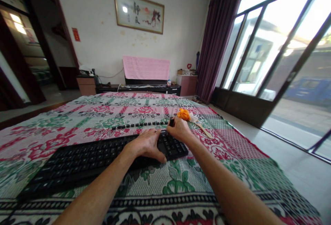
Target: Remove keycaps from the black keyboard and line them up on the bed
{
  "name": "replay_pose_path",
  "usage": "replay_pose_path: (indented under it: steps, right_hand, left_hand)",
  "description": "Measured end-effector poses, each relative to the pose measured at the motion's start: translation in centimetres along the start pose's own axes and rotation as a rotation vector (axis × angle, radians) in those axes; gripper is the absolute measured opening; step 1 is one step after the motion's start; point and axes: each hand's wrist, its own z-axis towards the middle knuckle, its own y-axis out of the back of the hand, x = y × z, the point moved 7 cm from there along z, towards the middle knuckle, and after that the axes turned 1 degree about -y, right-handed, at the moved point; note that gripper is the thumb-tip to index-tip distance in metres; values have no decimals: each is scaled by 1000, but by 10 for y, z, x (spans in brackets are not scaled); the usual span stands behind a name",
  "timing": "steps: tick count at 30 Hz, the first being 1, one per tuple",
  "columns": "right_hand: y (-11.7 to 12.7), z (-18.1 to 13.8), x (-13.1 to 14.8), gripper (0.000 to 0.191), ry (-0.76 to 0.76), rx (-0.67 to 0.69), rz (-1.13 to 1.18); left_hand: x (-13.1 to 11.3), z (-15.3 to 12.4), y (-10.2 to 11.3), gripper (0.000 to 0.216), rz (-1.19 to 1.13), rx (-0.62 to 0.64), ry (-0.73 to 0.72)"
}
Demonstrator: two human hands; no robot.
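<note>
A black keyboard [88,157] lies at a slant on the patterned cloth. My left hand [146,145] grips it across its right part, the thumb by the near edge and the fingers toward the far edge. Over the far right corner, beside the number keys, my right hand [179,128] is closed in a pinch. A small black piece [172,121] shows between its fingers; its kind is not clear. Behind the keyboard, several loose black keycaps [137,125] stand in a row. Just beyond my right hand lies an orange fluffy bundle [183,114] near a flat wooden stick [205,130].
The red, green and white cloth [178,183] covers the whole work surface. Beyond it stand a low black cabinet [108,89] and a screen under a pink cloth [146,68]. A purple curtain [214,42] and glass doors [269,52] are on the right.
</note>
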Motion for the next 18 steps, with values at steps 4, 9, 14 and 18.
replay_pose_path:
  steps: [4, 9, 14, 18]
  right_hand:
    - [-1, -3, 2, 20, -28, 3, -3]
    - [0, -5, 3, 19, -19, -9, -9]
    - [-1, -4, -1, 18, -50, 2, 11]
    - [-7, -1, -5, 16, -53, 33, 35]
  left_hand:
    - [3, 2, -2, 96, 8, 3, 10]
    - [4, 3, -3, 93, 22, 6, 8]
    - [1, 1, -2, 98, 39, 8, 10]
    - [-2, -1, 0, 99, 39, 10, 11]
